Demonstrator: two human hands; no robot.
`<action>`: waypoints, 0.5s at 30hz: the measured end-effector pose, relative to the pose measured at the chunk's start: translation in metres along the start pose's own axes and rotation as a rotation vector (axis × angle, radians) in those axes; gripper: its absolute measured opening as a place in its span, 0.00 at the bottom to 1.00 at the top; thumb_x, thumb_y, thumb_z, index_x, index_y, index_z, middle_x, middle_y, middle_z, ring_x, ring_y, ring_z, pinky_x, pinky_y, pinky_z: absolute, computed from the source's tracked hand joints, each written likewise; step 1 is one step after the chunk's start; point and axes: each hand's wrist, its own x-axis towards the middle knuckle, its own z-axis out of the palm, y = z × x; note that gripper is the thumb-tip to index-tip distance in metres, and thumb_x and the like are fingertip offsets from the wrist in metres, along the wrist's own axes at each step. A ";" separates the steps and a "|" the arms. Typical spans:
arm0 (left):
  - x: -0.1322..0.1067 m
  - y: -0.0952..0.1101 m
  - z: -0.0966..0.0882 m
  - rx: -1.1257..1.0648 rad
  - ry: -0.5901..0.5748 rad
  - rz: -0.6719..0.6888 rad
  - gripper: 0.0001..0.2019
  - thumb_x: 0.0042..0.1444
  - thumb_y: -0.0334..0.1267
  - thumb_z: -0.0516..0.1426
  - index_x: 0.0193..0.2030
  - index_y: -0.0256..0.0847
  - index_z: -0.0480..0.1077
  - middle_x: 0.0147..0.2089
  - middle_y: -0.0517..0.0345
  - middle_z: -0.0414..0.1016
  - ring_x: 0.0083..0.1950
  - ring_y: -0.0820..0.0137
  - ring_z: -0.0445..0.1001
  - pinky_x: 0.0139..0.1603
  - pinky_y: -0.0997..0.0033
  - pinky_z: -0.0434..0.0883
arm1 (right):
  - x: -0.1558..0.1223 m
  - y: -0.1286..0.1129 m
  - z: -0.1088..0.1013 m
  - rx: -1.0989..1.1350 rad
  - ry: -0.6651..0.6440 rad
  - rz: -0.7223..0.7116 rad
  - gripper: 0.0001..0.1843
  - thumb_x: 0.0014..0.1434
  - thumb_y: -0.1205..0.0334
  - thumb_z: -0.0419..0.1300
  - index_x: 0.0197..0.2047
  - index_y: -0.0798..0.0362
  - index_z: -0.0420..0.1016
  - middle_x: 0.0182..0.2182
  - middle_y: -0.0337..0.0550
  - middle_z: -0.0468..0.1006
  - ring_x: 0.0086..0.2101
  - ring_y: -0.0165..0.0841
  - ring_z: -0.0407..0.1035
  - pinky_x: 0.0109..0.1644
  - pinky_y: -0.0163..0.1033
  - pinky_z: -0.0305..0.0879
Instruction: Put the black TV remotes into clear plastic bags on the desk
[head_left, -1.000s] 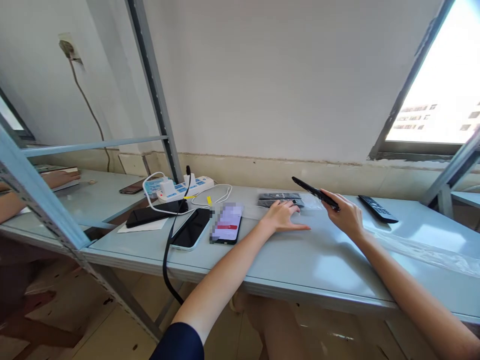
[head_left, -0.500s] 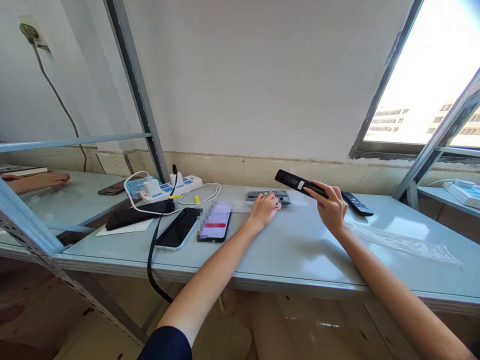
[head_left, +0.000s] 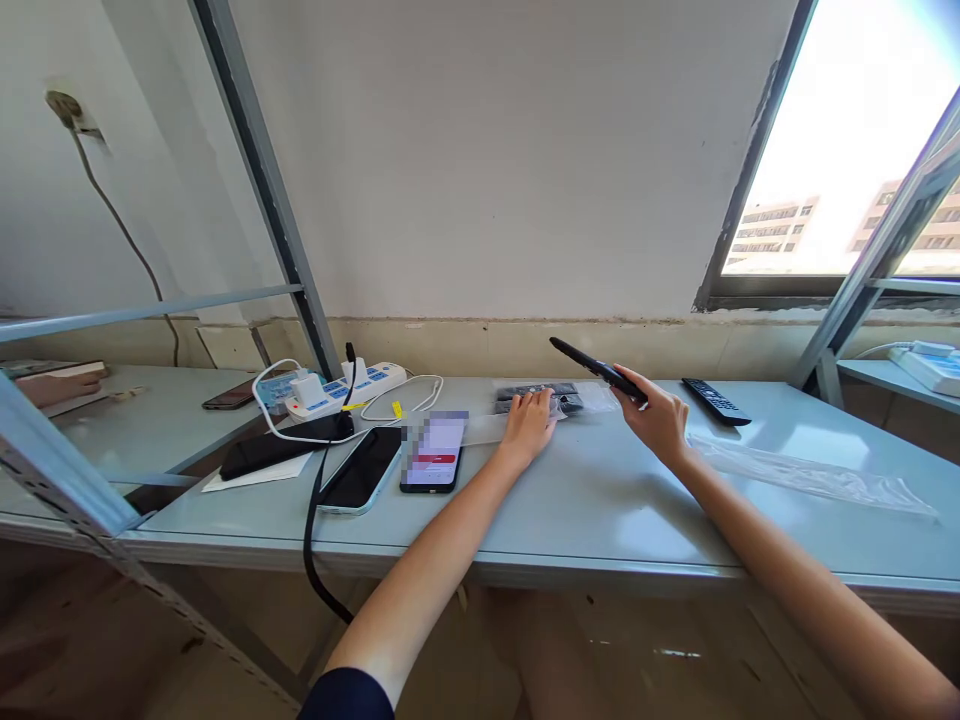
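My right hand is closed around one end of a slim black remote control, held above the desk and seen nearly edge-on, its far end pointing left. My left hand lies on a clear plastic bag with a dark object inside; the fingers are stretched out over it, and their tips partly hide the contents. Right of my right hand, a second black remote control lies on the desk with its buttons up. Near it stretches a clear plastic sleeve.
On the left side of the desk are a lit phone, a dark-screened phone, a black object on white paper and a power strip with cables. Metal posts frame the desk. Another person's hand shows at far left.
The remote control in my right hand has turned from showing its broad labelled face to nearly edge-on. My left hand stays at the bag, its fingers now flatter. The camera view has shifted slightly.
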 end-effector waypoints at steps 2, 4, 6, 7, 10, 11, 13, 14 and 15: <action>0.000 -0.001 0.000 0.025 -0.009 -0.024 0.13 0.58 0.32 0.55 0.50 0.39 0.67 0.52 0.47 0.73 0.54 0.60 0.69 0.52 0.61 0.61 | 0.002 -0.001 0.002 0.259 -0.035 0.160 0.24 0.52 0.47 0.60 0.49 0.51 0.76 0.25 0.42 0.79 0.18 0.33 0.69 0.24 0.38 0.63; 0.000 -0.003 -0.002 0.041 -0.019 -0.030 0.09 0.60 0.31 0.53 0.46 0.39 0.71 0.50 0.48 0.74 0.53 0.61 0.69 0.52 0.61 0.62 | 0.004 -0.002 0.003 0.529 -0.054 0.309 0.33 0.47 0.41 0.62 0.51 0.53 0.72 0.24 0.41 0.78 0.15 0.30 0.64 0.19 0.37 0.59; 0.001 -0.005 -0.003 0.046 -0.020 -0.027 0.11 0.61 0.30 0.50 0.43 0.40 0.73 0.48 0.50 0.75 0.51 0.62 0.70 0.51 0.61 0.62 | 0.007 -0.002 0.002 0.723 -0.045 0.465 0.34 0.42 0.41 0.64 0.49 0.52 0.69 0.23 0.40 0.77 0.14 0.28 0.61 0.16 0.34 0.55; 0.002 -0.005 -0.004 0.047 -0.017 -0.024 0.12 0.62 0.30 0.49 0.42 0.40 0.74 0.47 0.51 0.75 0.51 0.63 0.70 0.51 0.61 0.62 | 0.009 -0.003 0.002 0.786 -0.040 0.551 0.32 0.42 0.43 0.65 0.47 0.51 0.69 0.21 0.38 0.77 0.13 0.27 0.61 0.16 0.33 0.55; 0.002 -0.005 -0.005 0.043 -0.006 -0.013 0.13 0.63 0.31 0.49 0.42 0.41 0.75 0.47 0.52 0.75 0.50 0.65 0.71 0.50 0.62 0.62 | 0.013 -0.007 -0.002 0.906 -0.048 0.778 0.20 0.44 0.52 0.65 0.38 0.50 0.67 0.17 0.36 0.75 0.12 0.25 0.59 0.15 0.30 0.53; 0.002 -0.004 -0.004 0.043 -0.004 -0.008 0.12 0.64 0.32 0.49 0.42 0.40 0.75 0.46 0.53 0.75 0.49 0.65 0.71 0.50 0.62 0.62 | 0.015 -0.009 -0.003 0.934 -0.046 0.832 0.15 0.45 0.55 0.64 0.36 0.50 0.66 0.16 0.35 0.75 0.12 0.24 0.58 0.15 0.29 0.52; 0.002 -0.003 -0.003 0.043 0.000 0.000 0.12 0.64 0.34 0.49 0.41 0.40 0.75 0.46 0.54 0.74 0.48 0.66 0.71 0.50 0.63 0.61 | 0.017 -0.011 -0.005 0.982 -0.039 0.905 0.09 0.48 0.60 0.61 0.33 0.50 0.65 0.14 0.36 0.73 0.11 0.24 0.57 0.14 0.28 0.51; 0.002 -0.003 -0.002 0.045 0.001 0.004 0.12 0.64 0.34 0.49 0.41 0.40 0.75 0.46 0.54 0.74 0.47 0.66 0.71 0.49 0.64 0.61 | 0.018 -0.012 -0.006 1.003 -0.039 0.933 0.06 0.49 0.62 0.59 0.31 0.50 0.64 0.14 0.36 0.73 0.11 0.24 0.56 0.14 0.28 0.49; 0.002 -0.002 -0.001 0.046 0.002 0.008 0.12 0.64 0.34 0.49 0.41 0.40 0.74 0.46 0.55 0.74 0.46 0.67 0.71 0.49 0.64 0.61 | 0.019 -0.013 -0.007 1.022 -0.046 0.958 0.04 0.50 0.64 0.58 0.31 0.50 0.64 0.13 0.37 0.73 0.10 0.23 0.54 0.13 0.27 0.48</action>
